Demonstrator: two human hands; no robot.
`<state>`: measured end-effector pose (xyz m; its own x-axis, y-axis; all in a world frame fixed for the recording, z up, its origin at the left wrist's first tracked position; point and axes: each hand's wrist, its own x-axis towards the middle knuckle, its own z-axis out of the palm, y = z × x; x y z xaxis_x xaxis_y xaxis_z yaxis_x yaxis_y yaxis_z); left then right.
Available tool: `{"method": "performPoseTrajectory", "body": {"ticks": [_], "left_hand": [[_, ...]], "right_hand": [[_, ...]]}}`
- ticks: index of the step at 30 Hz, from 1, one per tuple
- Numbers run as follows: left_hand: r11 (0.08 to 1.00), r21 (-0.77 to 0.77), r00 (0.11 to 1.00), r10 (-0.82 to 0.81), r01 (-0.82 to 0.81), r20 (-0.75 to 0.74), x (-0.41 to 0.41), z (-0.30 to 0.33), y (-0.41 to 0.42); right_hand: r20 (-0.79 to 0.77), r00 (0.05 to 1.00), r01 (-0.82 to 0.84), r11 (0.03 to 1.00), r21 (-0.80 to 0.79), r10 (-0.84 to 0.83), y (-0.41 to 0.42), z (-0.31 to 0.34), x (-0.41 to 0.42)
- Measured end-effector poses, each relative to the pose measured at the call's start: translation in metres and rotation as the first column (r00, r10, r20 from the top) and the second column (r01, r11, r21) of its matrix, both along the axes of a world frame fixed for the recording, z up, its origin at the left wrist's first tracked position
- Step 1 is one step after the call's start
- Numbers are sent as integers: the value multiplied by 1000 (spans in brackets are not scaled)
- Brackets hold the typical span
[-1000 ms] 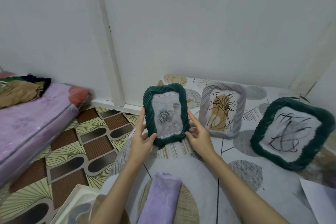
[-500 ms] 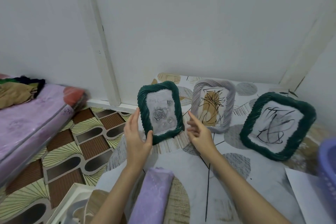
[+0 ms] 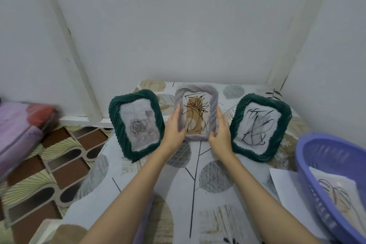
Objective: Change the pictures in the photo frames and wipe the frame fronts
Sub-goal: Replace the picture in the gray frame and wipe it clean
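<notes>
Step in hand: both hands reaching for the grey frame (image 3: 197, 114), middle of three standing on the table (image 3: 190, 184); I'd say this one is next for a new picture
Left hand (image 3: 174, 128): at the frame's 9 o'clock edge, fingers straight and held together, flat along the rim, thumb low; looks to be touching, not yet closed round it
Right hand (image 3: 220, 130): at the 3 o'clock edge, fingers together and a little curled against the rim; no firm grip that I can see
Grey frame: upright at 12 o'clock from the person, between the green rose frame (image 3: 136, 125) at 10 o'clock and the green scribble frame (image 3: 260, 126) at 2 o'clock
Spare pictures: loose sheet (image 3: 287, 184) and another lying in the purple basket (image 3: 334, 180), at 4 o'clock
Next move, my guess: close both hands on the rims, lift clear of its neighbours, turn it over to reach the back
Changed from a second ago: the hands then held the green rose frame; it now stands alone and they have shifted to the grey one; the basket has come into view
</notes>
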<state>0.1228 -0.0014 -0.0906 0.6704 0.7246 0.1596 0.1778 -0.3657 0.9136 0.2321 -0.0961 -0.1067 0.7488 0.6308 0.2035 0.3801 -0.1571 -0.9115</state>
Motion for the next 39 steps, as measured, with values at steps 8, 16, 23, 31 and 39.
{"method": "performPoseTrajectory", "body": {"ticks": [8, 16, 23, 31, 39], "left_hand": [[991, -93, 985, 112, -101, 128, -21, -3, -13], [919, -394, 956, 88, 30, 281, -78, 7, -73], [983, -181, 941, 62, -1, 332, -105, 24, -133], [956, -14, 928, -280, 292, 246, -99, 32, -190], [998, -53, 951, 61, -47, 302, -97, 23, -165]], "right_hand": [[55, 998, -40, 998, -39, 42, -36, 2, -6], [9, 991, -136, 990, -44, 137, -120, 8, -39], [120, 990, -84, 995, 49, 78, -161, 44, -80], [59, 997, 34, 989, 141, -43, -178, 84, -102], [-101, 995, -6, 995, 99, 16, -206, 76, -78]]}}
